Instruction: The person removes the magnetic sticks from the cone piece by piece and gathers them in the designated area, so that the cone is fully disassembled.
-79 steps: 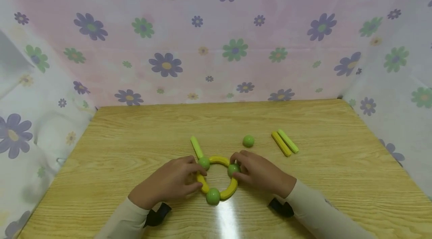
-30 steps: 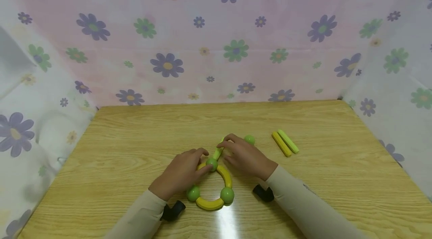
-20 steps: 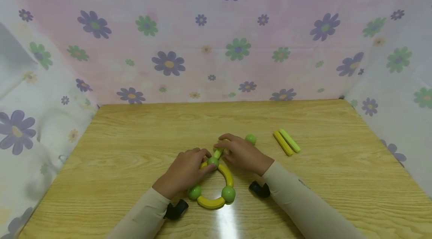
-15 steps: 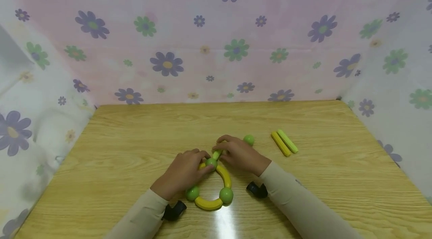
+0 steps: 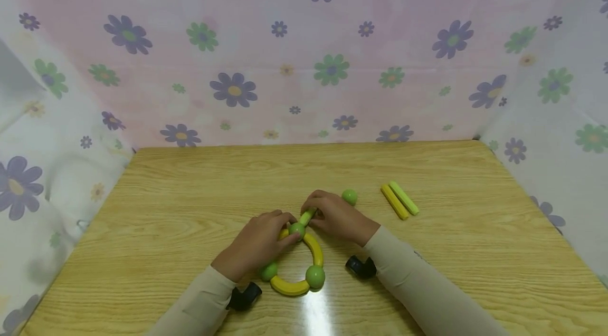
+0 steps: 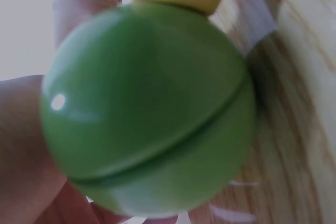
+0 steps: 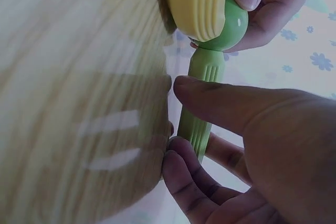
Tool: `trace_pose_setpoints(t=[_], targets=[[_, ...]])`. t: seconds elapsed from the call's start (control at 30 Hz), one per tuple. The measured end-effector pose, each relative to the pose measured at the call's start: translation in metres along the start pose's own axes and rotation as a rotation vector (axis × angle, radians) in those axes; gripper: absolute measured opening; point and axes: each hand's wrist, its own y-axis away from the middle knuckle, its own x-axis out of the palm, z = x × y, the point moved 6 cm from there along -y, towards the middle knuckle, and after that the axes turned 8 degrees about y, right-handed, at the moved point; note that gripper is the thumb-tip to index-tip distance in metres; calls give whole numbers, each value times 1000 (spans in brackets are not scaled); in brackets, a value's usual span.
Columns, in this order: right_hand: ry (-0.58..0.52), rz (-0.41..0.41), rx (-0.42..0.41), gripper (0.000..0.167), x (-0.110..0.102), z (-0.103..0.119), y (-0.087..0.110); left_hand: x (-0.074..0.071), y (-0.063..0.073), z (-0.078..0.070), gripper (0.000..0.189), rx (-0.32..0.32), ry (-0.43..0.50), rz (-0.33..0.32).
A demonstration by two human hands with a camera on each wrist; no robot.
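On the table lies a ring of curved yellow rods point(image 5: 291, 287) joined by green balls point(image 5: 315, 277). My left hand point(image 5: 258, 245) pinches the green ball at the ring's far side point(image 5: 297, 230), its thumb on the near face. From that ball a straight light green stick point(image 5: 307, 217) points away to the upper right, and my right hand point(image 5: 343, 218) grips it, covering its outer end in the head view. The right wrist view shows thumb and fingers around the ribbed stick point(image 7: 202, 98), whose end meets the ball. Another green ball point(image 6: 147, 108) fills the left wrist view.
A loose green ball point(image 5: 349, 197) sits just beyond my right hand. Farther right, a yellow stick point(image 5: 394, 202) and a light green stick point(image 5: 404, 198) lie side by side on the wooden table point(image 5: 214, 178). A flowered cloth point(image 5: 285, 51) stands behind it.
The ring has turned, bringing its stick from upper left to upper right. My left hand now pinches the stick's ball; my right hand has gone from a ring ball to the stick.
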Motion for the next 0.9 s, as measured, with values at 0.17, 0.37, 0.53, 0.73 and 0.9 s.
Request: trace_pose_setpoints(t=[0.17, 0.37, 0.53, 0.73, 0.9], targets=[[-38, -11, 14, 20, -1, -2, -1, -1, -2, 0, 29, -10, 28, 6], [-74, -40, 82, 21, 0, -7, -3, -1, -3, 2, 29, -35, 51, 12], [-73, -100, 91, 24, -8, -3, 0, -1, -1, 4, 29, -27, 23, 4], [-43, -295, 37, 32, -50, 9, 17, 1, -2, 5, 27, -21, 32, 1], [25, -486, 13, 38, -81, -3, 49, 1, -3, 4, 27, -16, 41, -14]])
